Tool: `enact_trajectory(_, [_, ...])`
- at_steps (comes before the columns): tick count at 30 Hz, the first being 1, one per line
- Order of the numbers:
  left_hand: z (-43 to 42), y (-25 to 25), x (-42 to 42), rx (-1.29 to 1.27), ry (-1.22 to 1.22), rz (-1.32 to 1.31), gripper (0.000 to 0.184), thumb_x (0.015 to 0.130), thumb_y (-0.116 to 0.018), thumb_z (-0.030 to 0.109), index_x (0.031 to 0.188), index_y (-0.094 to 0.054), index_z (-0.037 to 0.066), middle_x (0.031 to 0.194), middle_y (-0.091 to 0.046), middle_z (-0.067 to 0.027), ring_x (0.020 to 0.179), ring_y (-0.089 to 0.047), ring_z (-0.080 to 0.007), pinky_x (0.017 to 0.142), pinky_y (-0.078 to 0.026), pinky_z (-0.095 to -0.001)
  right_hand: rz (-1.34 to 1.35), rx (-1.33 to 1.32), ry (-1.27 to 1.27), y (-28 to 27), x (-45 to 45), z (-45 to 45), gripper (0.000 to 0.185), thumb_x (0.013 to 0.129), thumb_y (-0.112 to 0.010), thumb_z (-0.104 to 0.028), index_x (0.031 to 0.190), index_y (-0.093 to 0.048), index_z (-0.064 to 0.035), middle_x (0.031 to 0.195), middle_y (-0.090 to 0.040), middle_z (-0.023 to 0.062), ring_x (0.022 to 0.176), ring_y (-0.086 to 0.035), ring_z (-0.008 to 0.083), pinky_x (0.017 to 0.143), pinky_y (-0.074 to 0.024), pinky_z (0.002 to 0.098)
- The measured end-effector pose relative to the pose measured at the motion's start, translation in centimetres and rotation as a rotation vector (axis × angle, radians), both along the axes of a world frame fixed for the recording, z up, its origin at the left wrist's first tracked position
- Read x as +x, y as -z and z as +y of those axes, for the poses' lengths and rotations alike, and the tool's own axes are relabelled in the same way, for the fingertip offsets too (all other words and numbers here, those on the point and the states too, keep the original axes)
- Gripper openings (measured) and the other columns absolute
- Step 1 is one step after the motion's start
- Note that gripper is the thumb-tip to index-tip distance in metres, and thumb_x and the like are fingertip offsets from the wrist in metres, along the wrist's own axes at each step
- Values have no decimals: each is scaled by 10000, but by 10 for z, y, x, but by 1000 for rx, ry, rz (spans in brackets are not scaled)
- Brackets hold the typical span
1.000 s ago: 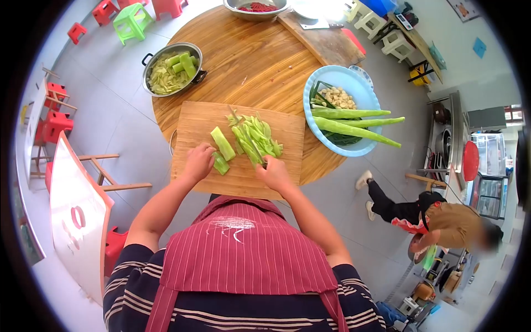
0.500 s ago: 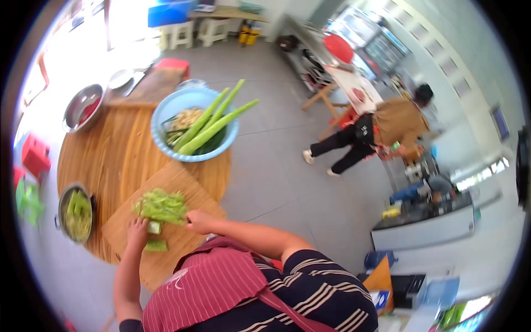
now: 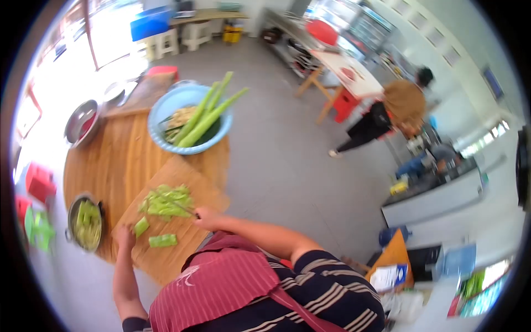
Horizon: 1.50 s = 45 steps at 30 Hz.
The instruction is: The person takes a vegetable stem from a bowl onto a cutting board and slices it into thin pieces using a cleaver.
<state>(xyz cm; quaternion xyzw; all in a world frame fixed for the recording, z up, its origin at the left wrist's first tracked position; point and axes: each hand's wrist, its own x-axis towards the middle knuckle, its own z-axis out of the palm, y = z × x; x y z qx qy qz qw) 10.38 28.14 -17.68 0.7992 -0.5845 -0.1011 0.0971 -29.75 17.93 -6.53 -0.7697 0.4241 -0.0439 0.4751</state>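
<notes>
My right hand (image 3: 208, 219) is closed around the handle of a knife (image 3: 184, 208), whose blade lies at the heap of sliced green vegetable (image 3: 166, 200) on the wooden cutting board (image 3: 191, 235). At the board's left edge is my left hand (image 3: 126, 235), its fingers too blurred to make out. Close beside its fingertips sits a short green chunk (image 3: 141, 226); whether they touch, I cannot tell. Nearer to me on the board lies a second cut piece (image 3: 163, 240).
A light-blue basin (image 3: 156, 130) with long green stalks (image 3: 213, 119) stands on the round wooden table (image 3: 94, 171). A pot of green pieces (image 3: 87, 224) and a steel bowl (image 3: 83, 123) are at its left. Another person (image 3: 401, 108) stands at the far right.
My left hand has moved left, off the green pieces, which now lie further apart. The knife remains in my right hand by the slices. The other person has moved a little away.
</notes>
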Motion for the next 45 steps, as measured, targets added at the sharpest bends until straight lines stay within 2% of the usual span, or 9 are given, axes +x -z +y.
enact_trajectory(2, [13, -55, -58, -200, -150, -19, 237, 735, -577, 92, 969, -603, 71, 994, -578, -156, 948, -539, -335, 807, -442, -415, -40, -41, -42, 1, 0, 5, 307, 785, -566, -293, 925, -577, -20, 772, -610, 175, 721, -595, 302, 645, -459, 397])
enact_trajectory(3, [20, -71, -79, -273, -192, -14, 218, 728, -576, 91, 941, -608, 61, 979, -582, -145, 945, -539, -325, 809, -441, -409, 37, -45, -53, -24, 4, 8, 318, 770, -568, -284, 917, -571, -2, 790, -618, 194, 735, -597, 345, 647, -463, 416])
enact_trajectory(5, [37, -59, -99, -458, -214, -21, 201, 695, -588, 57, 893, -621, 45, 923, -579, -130, 888, -545, -310, 769, -443, -412, 27, -104, -132, -35, 13, 8, 337, 780, -571, -285, 967, -576, -4, 834, -625, 204, 778, -606, 349, 671, -471, 422])
enact_trajectory(10, [73, -51, -156, -454, -272, 107, 172, 720, -598, 61, 889, -611, 34, 913, -555, -134, 880, -541, -313, 769, -441, -400, -26, -221, -346, -22, 49, 10, 334, 790, -576, -269, 983, -582, 4, 836, -629, 221, 795, -613, 366, 699, -476, 450])
enact_trajectory(16, [87, -37, -178, -408, -351, 209, 351, 735, -640, 119, 1065, -555, 32, 1066, -537, -156, 971, -515, -328, 840, -422, -402, 189, -235, -592, -17, 78, 13, 338, 792, -589, -239, 1009, -586, 21, 819, -631, 226, 769, -615, 376, 692, -484, 443])
enact_trajectory(21, [84, -37, -180, -388, -344, 151, 389, 746, -628, 173, 1107, -551, 50, 1164, -505, -119, 996, -500, -301, 854, -416, -382, 236, -235, -647, -1, 89, 8, 314, 793, -584, -238, 970, -585, 21, 812, -624, 232, 782, -605, 387, 697, -480, 445])
enact_trajectory(36, [76, -35, -188, -438, -253, 10, 361, 729, -632, 159, 1074, -572, 72, 1086, -540, -65, 938, -515, -264, 807, -423, -383, 340, -63, -725, 18, 92, -8, 355, 795, -579, -312, 920, -574, 19, 871, -617, 248, 853, -590, 399, 760, -455, 458])
enact_trajectory(42, [72, -37, -194, -432, -332, 54, 368, 720, -637, 154, 1071, -571, 67, 1069, -546, -74, 921, -524, -273, 803, -431, -370, 315, 2, -707, 9, 92, -7, 351, 787, -585, -312, 874, -576, 28, 819, -611, 255, 809, -594, 407, 715, -467, 447])
enact_trajectory(45, [72, -16, -195, -545, -317, 39, 378, 721, -636, 154, 1080, -567, 63, 1011, -561, -86, 912, -531, -279, 804, -433, -369, 245, -4, -712, 25, 84, -8, 289, 801, -561, -270, 829, -574, 17, 642, -598, 175, 607, -607, 299, 575, -472, 399])
